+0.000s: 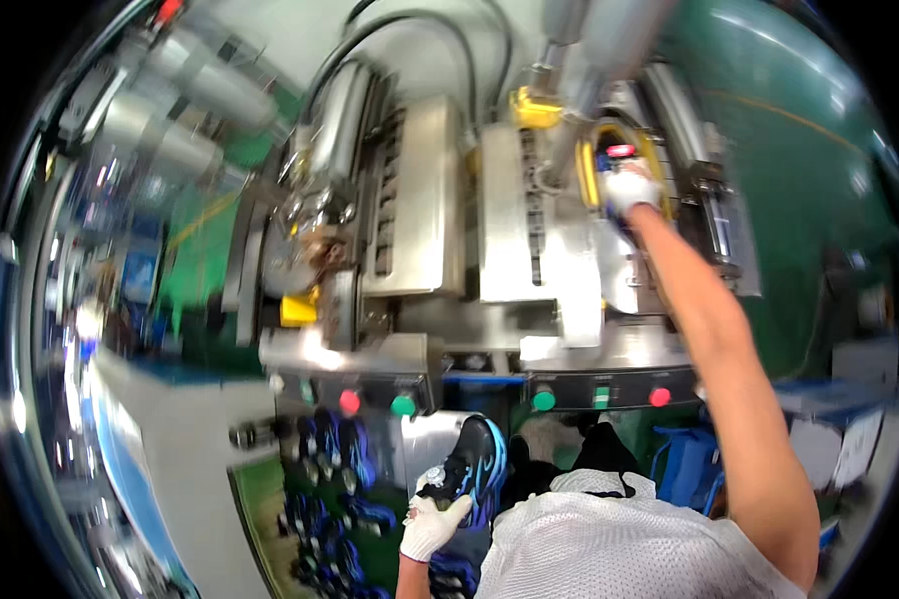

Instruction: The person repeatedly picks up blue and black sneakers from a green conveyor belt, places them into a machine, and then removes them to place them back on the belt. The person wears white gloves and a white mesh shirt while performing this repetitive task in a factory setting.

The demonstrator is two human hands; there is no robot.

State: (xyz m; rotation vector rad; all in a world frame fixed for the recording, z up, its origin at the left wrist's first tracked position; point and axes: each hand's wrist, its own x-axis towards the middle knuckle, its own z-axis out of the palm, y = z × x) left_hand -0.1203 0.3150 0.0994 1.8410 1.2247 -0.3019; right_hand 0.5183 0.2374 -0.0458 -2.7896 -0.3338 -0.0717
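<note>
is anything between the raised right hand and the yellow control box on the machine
Nothing visible. The gloved right hand is already on the yellow control box by its red button. The gloved left hand holds a black and blue shoe low down.

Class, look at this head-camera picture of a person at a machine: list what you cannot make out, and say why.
- What the right hand touches on the yellow control box: the glove covers it.
- The front of the black and blue shoe: the left hand hides it.
- The rack of dark shoes, lower left: blurred and small.
- The left side of the room: smeared by motion and fisheye bending.
</note>
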